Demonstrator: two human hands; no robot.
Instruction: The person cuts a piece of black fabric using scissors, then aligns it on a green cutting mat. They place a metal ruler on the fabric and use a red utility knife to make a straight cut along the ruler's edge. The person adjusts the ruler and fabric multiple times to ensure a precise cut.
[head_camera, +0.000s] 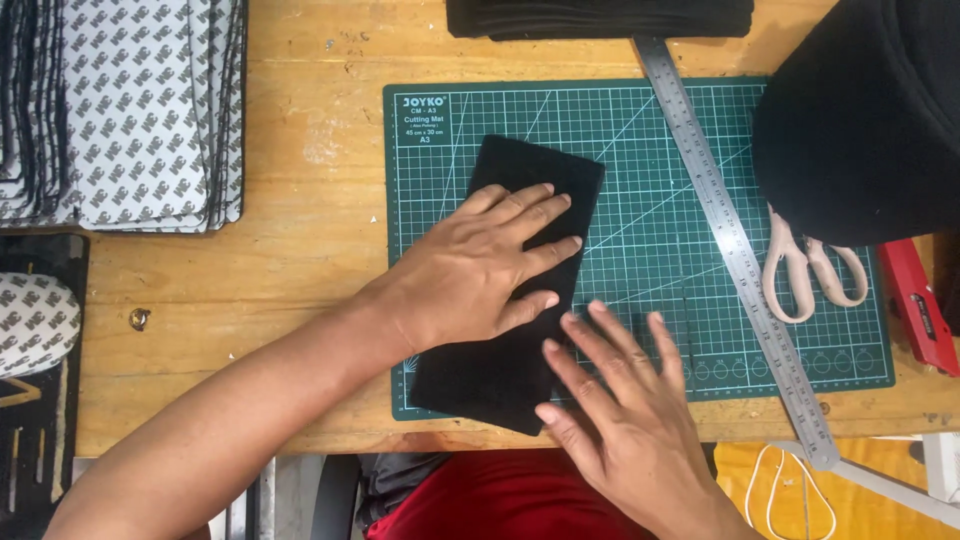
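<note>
Both hands, the left hand (480, 265) and right hand (625, 405), lie flat with fingers spread, smoothing a black felt strip (510, 290) along the green cutting mat's (640, 150) left edge, so steady, even pressure seems needed.

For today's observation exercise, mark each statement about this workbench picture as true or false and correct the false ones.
1. The left hand lies flat on a black rectangular piece. True.
2. The black piece rests on a red cutting mat. False: the cutting mat is green with a grid.
3. The right hand holds the scissors. False: the scissors lie on the mat, partly under a black roll of material, and the right hand's fingers rest at the black piece's edge.
4. A metal ruler lies diagonally across the mat. True.
5. A stack of patterned grey-and-white sheets sits at the table's upper left. True.
</note>
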